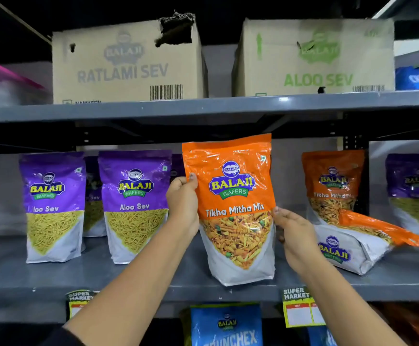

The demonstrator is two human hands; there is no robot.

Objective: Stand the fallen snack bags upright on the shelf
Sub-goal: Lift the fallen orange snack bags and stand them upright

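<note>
An orange Tikha Mitha Mix bag (pixel 233 196) stands upright near the front edge of the grey middle shelf (pixel 153 278). My left hand (pixel 182 203) grips its left edge, thumb on the front. My right hand (pixel 292 233) holds its right edge lower down. Right of it, another orange bag (pixel 358 245) lies fallen on its side, its top pointing right. Behind that one an orange bag (pixel 332 183) stands upright. Two purple Aloo Sev bags (pixel 53 208) (pixel 134 206) stand upright at the left, with more purple bags behind them.
A purple bag (pixel 416 191) stands at the far right. Two cardboard boxes (pixel 126 63) (pixel 313 58) sit on the shelf above. Yellow price tags (pixel 301 308) hang from the shelf's front edge. A blue bag (pixel 226 325) shows on the shelf below.
</note>
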